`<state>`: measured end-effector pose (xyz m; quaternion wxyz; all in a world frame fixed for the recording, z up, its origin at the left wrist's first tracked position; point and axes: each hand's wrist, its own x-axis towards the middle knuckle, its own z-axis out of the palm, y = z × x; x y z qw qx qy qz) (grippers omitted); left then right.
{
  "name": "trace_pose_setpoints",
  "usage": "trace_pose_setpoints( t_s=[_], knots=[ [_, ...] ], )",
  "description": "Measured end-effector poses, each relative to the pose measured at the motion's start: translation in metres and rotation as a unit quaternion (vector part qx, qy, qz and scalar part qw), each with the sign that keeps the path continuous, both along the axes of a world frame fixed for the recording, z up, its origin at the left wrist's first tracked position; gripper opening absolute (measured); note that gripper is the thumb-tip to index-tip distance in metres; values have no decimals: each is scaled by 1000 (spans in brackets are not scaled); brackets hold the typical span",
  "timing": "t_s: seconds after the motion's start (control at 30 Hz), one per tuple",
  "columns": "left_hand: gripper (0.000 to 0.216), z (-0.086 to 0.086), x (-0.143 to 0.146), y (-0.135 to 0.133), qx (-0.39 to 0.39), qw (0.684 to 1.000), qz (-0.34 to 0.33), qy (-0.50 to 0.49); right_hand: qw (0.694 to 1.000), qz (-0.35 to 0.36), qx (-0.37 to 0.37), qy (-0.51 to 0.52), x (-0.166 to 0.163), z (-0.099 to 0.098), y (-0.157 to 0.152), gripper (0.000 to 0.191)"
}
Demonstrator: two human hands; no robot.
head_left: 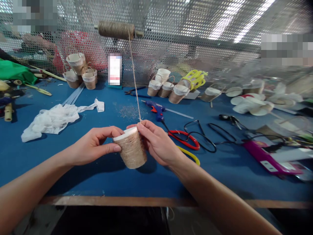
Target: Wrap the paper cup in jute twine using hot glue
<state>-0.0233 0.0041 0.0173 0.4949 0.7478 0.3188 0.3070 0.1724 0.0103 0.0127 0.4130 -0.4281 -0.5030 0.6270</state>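
A white paper cup (133,151) wrapped in brown twine is held just above the table, tilted a little. My left hand (97,143) grips it at the rim, fingers inside and thumb on the wrapped side. My right hand (155,140) is closed at the cup's far right edge, pinching the twine (135,81) by the rim; its other fingers rest along the cup's side. From there the strand runs taut up to a twine spool (116,30) on a rod against the perforated metal screen. Inside the cup is mostly out of sight.
Behind my right hand lie a blue glue gun (156,109), red-handled scissors (186,139) and pliers (137,93). Crumpled white lace (56,119) is at left. Finished twine baskets (75,70) stand at the back, with a phone (114,69) beside them. A purple power strip (269,160) sits at right.
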Motion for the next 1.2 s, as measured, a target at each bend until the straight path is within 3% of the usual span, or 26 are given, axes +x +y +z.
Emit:
trace_pose_setpoints(
  t_s=[0.17, 0.4, 0.53, 0.63, 0.8, 0.97, 1.2],
  knots=[
    [15, -1, 2, 0, 45, 995, -7, 92, 980, -42, 152, -120, 1, -7, 2, 25],
    [23, -1, 20, -5, -20, 987, 103, 120, 961, -23, 211, -177, -5, -11, -1, 18],
    [19, -3, 27, -8, -50, 986, 126, 99, 940, -27, 261, -217, -7, -12, -5, 13],
    [19, -5, 28, -8, -54, 988, 120, 78, 948, -25, 246, -200, -8, -11, -6, 14],
    [18, -8, 27, -7, -35, 991, 109, 65, 983, -35, 157, -91, -8, -8, -3, 15],
    [18, -10, 25, -8, -24, 992, 114, 53, 994, -53, 92, -17, -9, -7, -2, 16],
    [17, -13, 24, -9, -28, 993, 114, 29, 994, -48, 102, -3, -10, -11, -3, 17]
  ],
)
